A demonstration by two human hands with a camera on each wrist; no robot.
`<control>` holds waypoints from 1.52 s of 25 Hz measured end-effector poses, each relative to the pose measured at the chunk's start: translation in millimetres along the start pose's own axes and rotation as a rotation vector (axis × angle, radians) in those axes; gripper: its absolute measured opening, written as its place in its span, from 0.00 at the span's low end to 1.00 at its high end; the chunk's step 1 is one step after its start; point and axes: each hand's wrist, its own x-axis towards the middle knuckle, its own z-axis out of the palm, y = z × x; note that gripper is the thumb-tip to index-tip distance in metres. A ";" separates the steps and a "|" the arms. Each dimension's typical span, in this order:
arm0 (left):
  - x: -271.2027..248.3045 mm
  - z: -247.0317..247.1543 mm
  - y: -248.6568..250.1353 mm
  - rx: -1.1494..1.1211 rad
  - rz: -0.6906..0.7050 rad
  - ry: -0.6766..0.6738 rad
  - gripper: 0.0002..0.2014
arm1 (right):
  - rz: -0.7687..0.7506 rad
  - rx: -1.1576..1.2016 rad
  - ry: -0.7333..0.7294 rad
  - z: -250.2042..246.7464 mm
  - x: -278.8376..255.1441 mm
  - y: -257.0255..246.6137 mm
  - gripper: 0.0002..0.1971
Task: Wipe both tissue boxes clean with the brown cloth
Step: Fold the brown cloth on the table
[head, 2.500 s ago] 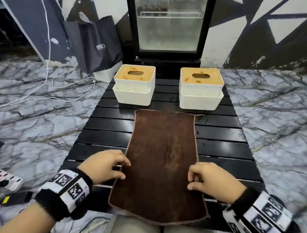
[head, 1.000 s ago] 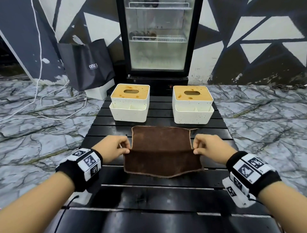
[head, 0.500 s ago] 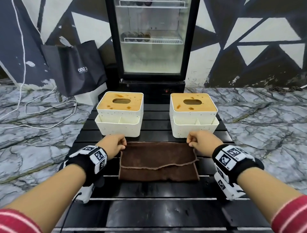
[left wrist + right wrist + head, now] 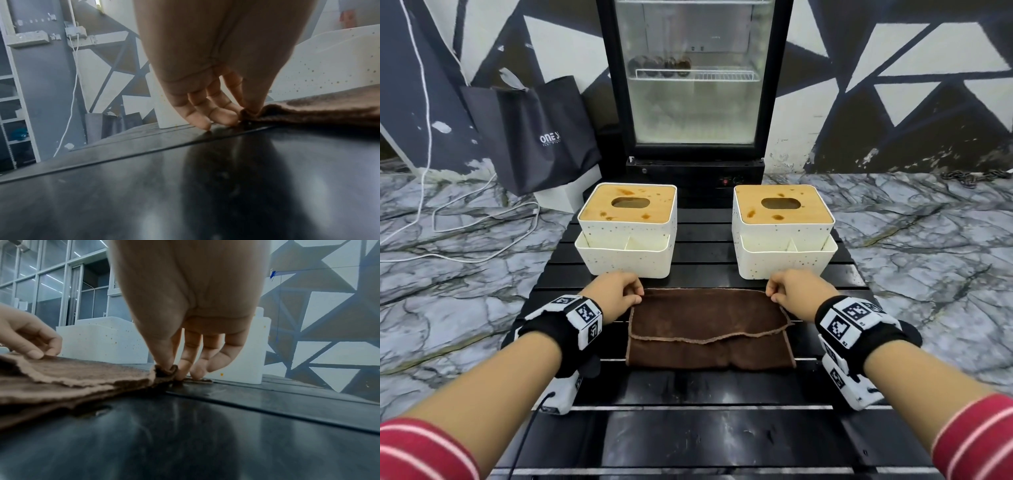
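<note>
The brown cloth (image 4: 709, 329) lies folded in half on the black slatted table (image 4: 688, 428), its loose edge on top. My left hand (image 4: 635, 294) pinches the cloth's far left corner (image 4: 249, 113). My right hand (image 4: 774, 293) pinches the far right corner (image 4: 165, 369). Just beyond the cloth stand two white tissue boxes with stained wooden lids: the left box (image 4: 626, 229) and the right box (image 4: 784, 229). Brown blotches mark both lids.
A glass-door fridge (image 4: 693, 78) stands behind the table. A black paper bag (image 4: 534, 133) leans on the wall at the left, with white cables (image 4: 465, 219) on the marble floor. The table's near half holds nothing but my forearms.
Both hands carried the cloth's near edge away from me and folded it over onto the far half. The hands now rest low at the far corners, close to the boxes.
</note>
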 end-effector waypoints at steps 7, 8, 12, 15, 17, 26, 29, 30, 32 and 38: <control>-28.9 -2.7 -3.2 0.060 0.149 0.036 0.10 | -0.129 0.078 0.115 -2.0 -35.8 -4.3 0.08; -38.3 -2.9 -1.1 0.055 0.195 0.039 0.08 | -0.149 0.089 0.128 -0.2 -45.6 -5.6 0.07; -71.5 3.6 4.5 0.028 0.289 -0.021 0.13 | -0.201 0.099 0.081 19.9 -79.0 -8.4 0.09; -86.4 14.2 3.8 0.065 0.295 -0.094 0.10 | -0.191 0.028 -0.003 33.2 -89.7 -6.4 0.14; -86.5 18.4 1.7 0.121 0.283 -0.092 0.12 | -0.173 -0.010 -0.012 36.5 -88.3 -2.1 0.14; -115.1 16.6 -5.0 0.048 0.198 -0.001 0.07 | -0.164 0.007 0.025 30.0 -110.3 2.0 0.09; -141.7 22.5 -4.7 0.040 0.248 -0.054 0.07 | -0.223 0.020 0.012 36.1 -140.3 8.8 0.08; -151.7 24.6 -3.6 0.031 0.266 -0.065 0.07 | -0.240 0.030 0.008 39.1 -151.0 11.0 0.08; -172.9 28.8 -1.6 0.017 0.281 -0.094 0.07 | -0.272 0.049 -0.020 45.2 -173.6 14.7 0.07; -206.2 23.1 4.7 -0.016 0.232 -0.156 0.07 | -0.282 0.113 -0.049 44.0 -213.1 14.2 0.06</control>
